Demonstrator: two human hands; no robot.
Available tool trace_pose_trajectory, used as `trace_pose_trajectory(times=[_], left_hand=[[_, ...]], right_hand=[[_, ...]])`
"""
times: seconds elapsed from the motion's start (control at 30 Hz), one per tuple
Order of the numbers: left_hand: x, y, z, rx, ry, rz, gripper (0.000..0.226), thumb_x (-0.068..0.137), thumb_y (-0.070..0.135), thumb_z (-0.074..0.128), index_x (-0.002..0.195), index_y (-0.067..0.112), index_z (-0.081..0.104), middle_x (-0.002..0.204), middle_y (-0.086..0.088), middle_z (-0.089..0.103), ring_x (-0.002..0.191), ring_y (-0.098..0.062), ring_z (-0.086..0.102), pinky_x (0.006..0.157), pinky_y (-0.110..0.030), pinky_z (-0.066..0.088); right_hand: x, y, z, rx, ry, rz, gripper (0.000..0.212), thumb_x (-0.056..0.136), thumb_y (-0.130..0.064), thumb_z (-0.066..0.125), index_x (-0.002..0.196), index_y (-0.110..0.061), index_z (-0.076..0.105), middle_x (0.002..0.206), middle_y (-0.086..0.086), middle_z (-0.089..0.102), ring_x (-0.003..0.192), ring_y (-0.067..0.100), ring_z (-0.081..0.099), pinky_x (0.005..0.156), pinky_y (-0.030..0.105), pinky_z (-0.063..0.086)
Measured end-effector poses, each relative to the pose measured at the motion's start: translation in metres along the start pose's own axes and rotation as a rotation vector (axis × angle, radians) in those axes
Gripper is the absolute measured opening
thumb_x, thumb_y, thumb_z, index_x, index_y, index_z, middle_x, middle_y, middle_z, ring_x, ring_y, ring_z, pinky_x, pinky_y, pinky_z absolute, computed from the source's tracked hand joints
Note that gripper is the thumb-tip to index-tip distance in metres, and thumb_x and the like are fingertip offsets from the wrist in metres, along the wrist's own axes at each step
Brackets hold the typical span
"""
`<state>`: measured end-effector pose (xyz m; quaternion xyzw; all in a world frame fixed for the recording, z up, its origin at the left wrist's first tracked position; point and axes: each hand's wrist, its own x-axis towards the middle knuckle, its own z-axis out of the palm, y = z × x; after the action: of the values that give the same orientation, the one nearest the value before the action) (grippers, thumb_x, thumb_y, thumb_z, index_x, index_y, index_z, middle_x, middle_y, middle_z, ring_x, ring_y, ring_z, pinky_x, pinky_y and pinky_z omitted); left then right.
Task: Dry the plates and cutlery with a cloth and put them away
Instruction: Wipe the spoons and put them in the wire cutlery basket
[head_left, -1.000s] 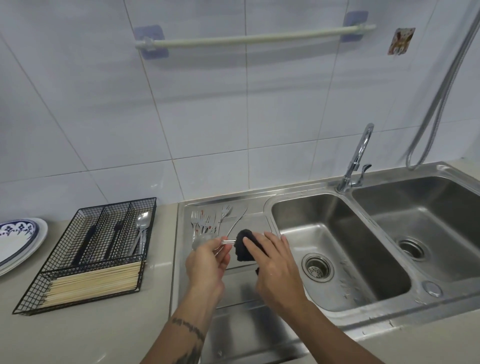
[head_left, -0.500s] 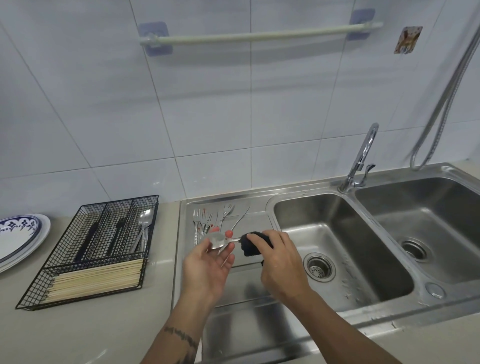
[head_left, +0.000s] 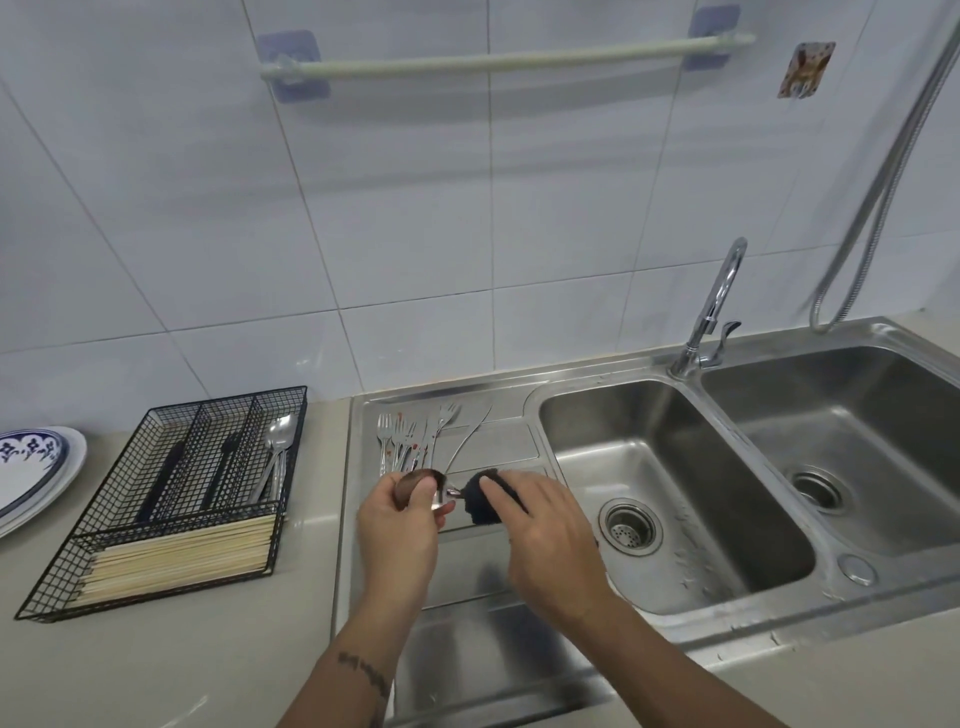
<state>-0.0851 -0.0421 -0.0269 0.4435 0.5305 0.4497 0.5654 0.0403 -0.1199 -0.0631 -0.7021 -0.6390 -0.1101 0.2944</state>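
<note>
Both hands work together above the ribbed steel draining board (head_left: 498, 582) of a stainless double sink (head_left: 675, 499). Left hand (head_left: 400, 525) pinches the bowl of a shiny metal spoon (head_left: 421, 486), thumb pressed on top of the bowl. Right hand (head_left: 545, 530) is closed around a bunched dark cloth (head_left: 480, 501), which wraps the spoon's handle; only a short stretch of handle shows between bowl and cloth. Spoon's long axis runs roughly left to right, bowl end toward the left, handle end toward the right inside the cloth, held near level just above the board.

Behind the hands, a cluster of metal forks (head_left: 410, 441) lies on the far part of the draining board, tines pointing toward the wall. Chrome tap (head_left: 714, 312) stands at the back, between the two basins.

Left of the sink, on a pale beige counter (head_left: 182, 654): a black wire cutlery basket (head_left: 171, 499) with dividers. Its far right compartment holds metal spoons (head_left: 278, 457), bowls toward the wall; two dark-handled utensils lie in the compartments beside them; pale wooden chopsticks (head_left: 182, 556) fill the near crosswise compartment. Blue-patterned white plates (head_left: 31, 473) sit stacked at the left edge.

Wall is white tile, with a pale towel rail (head_left: 509, 57) on stick-on mounts and a metal shower hose (head_left: 883, 182) hanging at right.
</note>
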Motion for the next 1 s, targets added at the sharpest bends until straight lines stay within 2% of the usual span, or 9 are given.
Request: trace_pose_trajectory(times=[0.07, 0.17, 0.23, 0.33, 0.43, 0.57, 0.8, 0.9, 1.0], left_hand=[[0.001, 0.002, 0.003, 0.046, 0.017, -0.033, 0.009, 0.092, 0.003, 0.063, 0.088, 0.008, 0.070, 0.087, -0.011, 0.072, 0.067, -0.020, 0.073, 0.056, -0.024, 0.054], [0.004, 0.005, 0.000, 0.062, 0.028, -0.145, 0.008, 0.092, 0.003, 0.063, 0.091, 0.010, 0.069, 0.091, -0.010, 0.072, 0.067, -0.020, 0.073, 0.058, -0.027, 0.052], [0.005, 0.005, -0.005, 0.056, 0.036, -0.194, 0.010, 0.091, 0.002, 0.062, 0.090, 0.010, 0.068, 0.093, -0.012, 0.072, 0.068, -0.022, 0.074, 0.059, -0.028, 0.050], [0.003, 0.006, -0.006, 0.049, 0.019, -0.233, 0.014, 0.090, -0.002, 0.057, 0.086, 0.009, 0.065, 0.091, -0.015, 0.072, 0.067, -0.022, 0.072, 0.062, -0.030, 0.051], [0.004, 0.007, -0.004, 0.011, 0.015, -0.258, 0.014, 0.088, -0.003, 0.058, 0.086, 0.009, 0.064, 0.087, -0.014, 0.072, 0.059, -0.018, 0.070, 0.062, -0.029, 0.051], [0.010, 0.002, -0.012, -0.048, 0.024, -0.290, 0.012, 0.091, -0.003, 0.059, 0.093, 0.007, 0.065, 0.088, -0.015, 0.073, 0.062, -0.019, 0.071, 0.062, -0.029, 0.052], [0.015, -0.010, -0.017, -0.099, 0.036, -0.310, 0.009, 0.094, 0.005, 0.061, 0.094, 0.012, 0.066, 0.091, -0.013, 0.075, 0.075, -0.022, 0.075, 0.069, -0.032, 0.057], [0.026, -0.012, -0.027, -0.125, 0.085, -0.324, 0.007, 0.094, 0.005, 0.062, 0.097, 0.010, 0.065, 0.091, -0.013, 0.074, 0.074, -0.022, 0.075, 0.069, -0.031, 0.057], [0.035, -0.016, -0.039, -0.157, 0.152, -0.334, 0.005, 0.095, 0.007, 0.063, 0.097, 0.010, 0.065, 0.092, -0.011, 0.073, 0.073, -0.020, 0.073, 0.070, -0.031, 0.056]], right_hand=[[-0.009, -0.011, 0.004, -0.028, -0.015, -0.037, 0.059, 0.075, -0.002, 0.043, 0.132, -0.012, 0.055, 0.131, 0.009, 0.057, 0.121, 0.027, 0.051, 0.103, 0.045, 0.042], [-0.028, -0.003, 0.012, -0.102, -0.115, -0.033, 0.071, 0.072, -0.003, 0.031, 0.142, -0.012, 0.045, 0.142, 0.011, 0.048, 0.131, 0.030, 0.044, 0.108, 0.049, 0.037], [-0.034, 0.010, 0.012, -0.133, -0.152, 0.022, 0.074, 0.071, -0.004, 0.030, 0.143, -0.011, 0.043, 0.144, 0.011, 0.046, 0.131, 0.032, 0.044, 0.107, 0.049, 0.038], [-0.026, 0.005, 0.006, -0.147, -0.157, 0.064, 0.067, 0.074, -0.005, 0.028, 0.138, -0.009, 0.049, 0.138, 0.012, 0.051, 0.125, 0.033, 0.048, 0.105, 0.047, 0.040], [-0.015, -0.010, 0.004, -0.179, -0.162, 0.005, 0.066, 0.077, -0.006, 0.023, 0.138, -0.007, 0.049, 0.138, 0.014, 0.050, 0.127, 0.034, 0.046, 0.107, 0.052, 0.037], [-0.022, 0.007, 0.009, -0.200, -0.241, -0.067, 0.077, 0.069, 0.000, 0.030, 0.146, -0.008, 0.037, 0.146, 0.014, 0.043, 0.134, 0.033, 0.040, 0.111, 0.052, 0.033], [-0.008, -0.018, 0.016, -0.166, -0.269, -0.111, 0.068, 0.076, -0.005, 0.025, 0.141, -0.006, 0.044, 0.141, 0.014, 0.048, 0.130, 0.032, 0.045, 0.111, 0.048, 0.033], [-0.004, -0.008, 0.018, -0.212, -0.330, -0.136, 0.069, 0.072, -0.005, 0.038, 0.141, -0.004, 0.043, 0.139, 0.017, 0.049, 0.121, 0.034, 0.049, 0.106, 0.047, 0.039], [0.004, 0.001, 0.021, -0.251, -0.392, -0.102, 0.065, 0.073, -0.004, 0.039, 0.137, -0.003, 0.047, 0.132, 0.017, 0.053, 0.111, 0.035, 0.054, 0.098, 0.046, 0.046]])
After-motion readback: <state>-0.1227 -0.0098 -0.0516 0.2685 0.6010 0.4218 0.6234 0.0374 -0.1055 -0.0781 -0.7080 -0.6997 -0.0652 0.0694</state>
